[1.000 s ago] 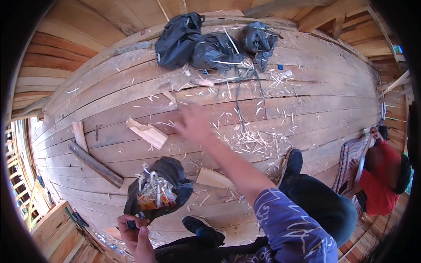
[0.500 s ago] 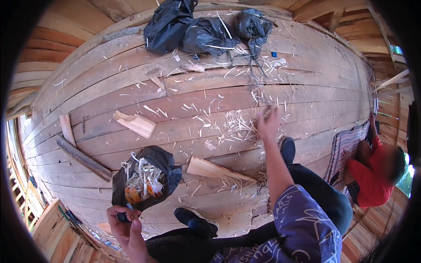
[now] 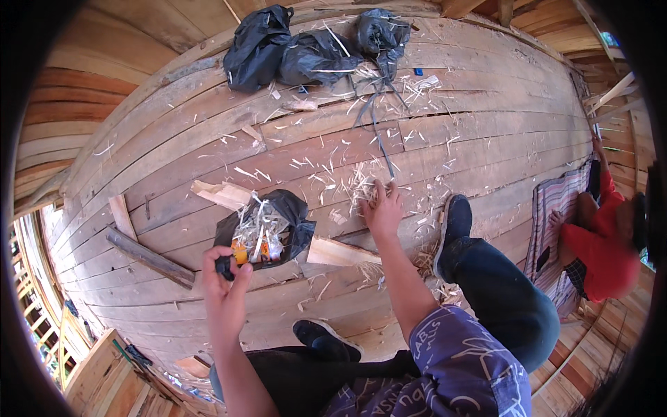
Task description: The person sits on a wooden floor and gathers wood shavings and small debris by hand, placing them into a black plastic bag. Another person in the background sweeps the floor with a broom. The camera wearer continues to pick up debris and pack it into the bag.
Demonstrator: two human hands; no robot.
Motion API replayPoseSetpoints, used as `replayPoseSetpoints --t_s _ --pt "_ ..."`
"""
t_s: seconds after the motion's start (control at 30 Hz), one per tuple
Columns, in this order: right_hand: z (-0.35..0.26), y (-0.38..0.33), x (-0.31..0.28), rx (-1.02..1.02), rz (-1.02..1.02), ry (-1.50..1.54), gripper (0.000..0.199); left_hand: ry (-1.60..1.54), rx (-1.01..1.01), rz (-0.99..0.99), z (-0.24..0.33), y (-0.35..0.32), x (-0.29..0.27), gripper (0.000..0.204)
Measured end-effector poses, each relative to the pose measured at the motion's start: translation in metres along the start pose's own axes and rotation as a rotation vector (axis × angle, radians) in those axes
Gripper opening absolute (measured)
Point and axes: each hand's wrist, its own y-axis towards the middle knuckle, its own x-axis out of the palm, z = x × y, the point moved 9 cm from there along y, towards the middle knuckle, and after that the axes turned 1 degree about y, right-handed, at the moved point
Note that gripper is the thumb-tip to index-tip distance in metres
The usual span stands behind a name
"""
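My left hand (image 3: 226,272) pinches the rim of a black plastic bag (image 3: 300,226), whose mouth gapes upward. Pale wood shavings and an orange-and-yellow wrapper (image 3: 240,252) show inside it. My right hand (image 3: 383,210) rests with bent, spread fingers on a loose heap of wood shavings (image 3: 361,186) on the plank floor, to the right of the bag. What lies beneath its palm is hidden. Between bag and right forearm lies a split piece of wood (image 3: 340,251). Another pale wood piece (image 3: 221,193) lies partly behind the bag.
Several filled black bags (image 3: 316,57) stand at the far side, with a dark strap (image 3: 379,132) trailing toward my right hand. A dark wooden slat (image 3: 149,257) lies at left. On the right, a person in red (image 3: 611,257) sits by a striped mat (image 3: 556,208).
My left hand has carried the bag forward and right, closer to the heap. My right hand has swept left and slightly nearer across the shavings. The dark strap now reaches farther across the floor.
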Motion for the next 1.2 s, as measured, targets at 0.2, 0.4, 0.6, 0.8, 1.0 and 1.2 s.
replayPoseSetpoints --t_s 0.2,0.4,0.6,0.8,1.0,1.2 --pt "0.000 -0.016 0.016 -0.248 -0.029 0.189 0.036 0.101 -0.006 -0.058 -0.009 0.011 -0.004 0.030" --pt "0.002 -0.016 -0.007 0.094 -0.304 0.518 0.030 0.072 -0.013 -0.114 -0.007 0.008 -0.009 0.030" --pt "-0.220 -0.054 -0.108 -0.364 -0.535 0.761 0.026 0.043 -0.061 -0.051 -0.026 0.011 -0.035 0.030" --pt "-0.316 -0.110 -0.038 -0.864 -0.720 -0.257 0.030 -0.179 -0.167 0.003 -0.035 0.017 -0.022 0.040" --pt "-0.288 -0.063 -0.073 -0.638 -0.712 0.520 0.031 -0.036 -0.225 0.200 -0.050 0.001 -0.059 0.039" --pt "-0.129 0.079 -0.017 -0.440 -0.200 0.012 0.075 0.189 -0.126 0.263 -0.042 -0.006 -0.065 0.038"
